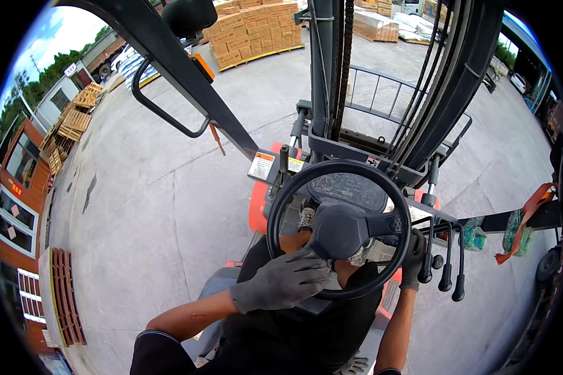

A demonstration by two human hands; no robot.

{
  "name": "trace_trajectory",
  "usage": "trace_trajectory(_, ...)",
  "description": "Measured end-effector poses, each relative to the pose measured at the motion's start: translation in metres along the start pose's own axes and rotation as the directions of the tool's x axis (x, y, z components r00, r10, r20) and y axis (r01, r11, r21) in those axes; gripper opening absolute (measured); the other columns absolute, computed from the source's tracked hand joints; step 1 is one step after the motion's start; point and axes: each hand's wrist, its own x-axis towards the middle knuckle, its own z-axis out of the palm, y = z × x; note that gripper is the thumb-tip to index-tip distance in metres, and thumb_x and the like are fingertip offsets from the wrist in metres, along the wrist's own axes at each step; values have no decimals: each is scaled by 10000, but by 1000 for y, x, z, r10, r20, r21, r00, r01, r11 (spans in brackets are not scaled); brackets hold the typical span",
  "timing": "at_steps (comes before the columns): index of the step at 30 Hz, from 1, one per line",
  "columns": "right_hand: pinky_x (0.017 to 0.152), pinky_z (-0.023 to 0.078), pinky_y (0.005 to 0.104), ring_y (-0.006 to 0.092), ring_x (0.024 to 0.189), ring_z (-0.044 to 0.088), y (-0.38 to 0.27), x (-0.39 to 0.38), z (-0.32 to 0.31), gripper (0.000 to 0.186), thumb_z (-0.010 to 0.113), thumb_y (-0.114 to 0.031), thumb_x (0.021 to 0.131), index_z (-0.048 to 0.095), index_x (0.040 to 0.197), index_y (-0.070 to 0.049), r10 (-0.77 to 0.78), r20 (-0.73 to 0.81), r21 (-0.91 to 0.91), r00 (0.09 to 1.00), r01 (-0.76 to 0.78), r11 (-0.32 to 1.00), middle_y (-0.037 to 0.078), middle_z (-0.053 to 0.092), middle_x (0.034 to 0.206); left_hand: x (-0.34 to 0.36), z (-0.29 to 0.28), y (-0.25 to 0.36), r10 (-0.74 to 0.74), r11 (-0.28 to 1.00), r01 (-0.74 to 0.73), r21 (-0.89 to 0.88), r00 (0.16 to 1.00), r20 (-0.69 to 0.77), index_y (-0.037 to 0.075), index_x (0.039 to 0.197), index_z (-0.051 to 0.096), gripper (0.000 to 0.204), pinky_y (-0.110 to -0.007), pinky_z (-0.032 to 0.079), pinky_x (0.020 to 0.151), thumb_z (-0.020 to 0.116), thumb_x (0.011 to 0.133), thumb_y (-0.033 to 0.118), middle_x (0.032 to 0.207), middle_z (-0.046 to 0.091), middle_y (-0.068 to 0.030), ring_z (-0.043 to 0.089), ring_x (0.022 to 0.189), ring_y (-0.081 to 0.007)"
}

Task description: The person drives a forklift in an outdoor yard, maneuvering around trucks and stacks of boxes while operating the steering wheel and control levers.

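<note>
I sit at the black steering wheel (283, 199) of a forklift. My left hand (281, 281), in a dark grey glove, lies across the wheel's lower left rim. Its fingers stretch toward the hub (339, 231) and do not wrap round the rim. Just outside the right rim is my gloved right hand (412, 261), close beside several black control levers (445, 275) with knob ends. A thin stalk under the wheel runs toward this hand. Its fingers are mostly hidden, so I cannot tell whether it grips anything.
Ahead rises the mast (322, 75), with a metal load guard (381, 94) behind it. Stacked cartons (256, 31) stand on a pallet at the far left. Wooden pallets (75, 122) line a building on the left. A grab handle (162, 115) hangs on the left pillar.
</note>
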Motion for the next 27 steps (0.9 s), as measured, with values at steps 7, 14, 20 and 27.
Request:
trace_trajectory(7,902,641,503,413,1025,803,-104,-38,-94,263,681,-5,921,774,1166,17,-294,365,160,883,251,955,182,830,1133,143,-41,-94,-121,992,126,-19,884,-451,93,1022,834,258,-443,619,1049,744,834,-61,1230,830,-69,742,1283,-322)
trace_trajectory(14,1117,565,482,366,1352,726,-96,39,-116,344,580,-43,1102,765,1389,0,69,172,-157,983,-42,987,178,805,1353,213,83,26,244,966,-254,-48,959,-147,97,938,777,78,-425,554,1111,775,873,140,1024,744,-58,720,1111,-255)
trace_trajectory(20,1172,538,492,378,1467,659,-94,14,-109,391,530,66,1044,784,1334,2,196,284,-72,939,-183,981,176,796,1380,50,75,57,257,943,-241,-229,966,40,95,1058,758,130,-435,554,1196,753,945,159,1165,748,-43,713,1238,-244)
trace_trajectory(27,1233,483,482,385,1563,582,-105,-41,-112,456,483,108,1058,758,1402,-10,250,253,23,935,-264,964,206,736,1509,0,-17,-26,-127,988,140,61,975,-184,204,1206,781,403,-512,586,1199,878,827,106,1387,782,12,716,1355,-281)
